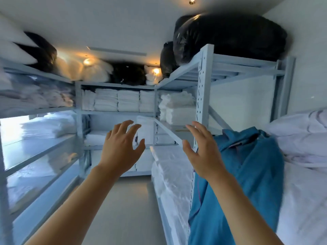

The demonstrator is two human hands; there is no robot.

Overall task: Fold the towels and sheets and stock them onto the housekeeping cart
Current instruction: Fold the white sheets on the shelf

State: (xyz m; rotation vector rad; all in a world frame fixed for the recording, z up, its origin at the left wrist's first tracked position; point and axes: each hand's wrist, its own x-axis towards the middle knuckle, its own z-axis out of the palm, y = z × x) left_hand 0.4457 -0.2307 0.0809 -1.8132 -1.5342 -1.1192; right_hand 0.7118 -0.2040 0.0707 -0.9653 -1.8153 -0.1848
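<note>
I stand in a narrow linen storeroom. My left hand (122,147) and my right hand (201,152) are both raised in front of me, fingers spread, holding nothing. Stacks of folded white towels (116,100) fill the far shelf straight ahead. More folded white linen (177,108) lies on the right shelf beyond my right hand. A blue cloth (247,170) hangs over the right rack just beside my right forearm. Crumpled white sheets (300,137) are piled at the far right. No cart is in view.
Grey metal racks (203,96) line the left, far and right walls. Black bags (230,36) and clear-wrapped bundles (95,69) sit on the top shelves. Wrapped white linen (169,167) lies on the low right shelf. A grey floor aisle (127,209) runs between the racks.
</note>
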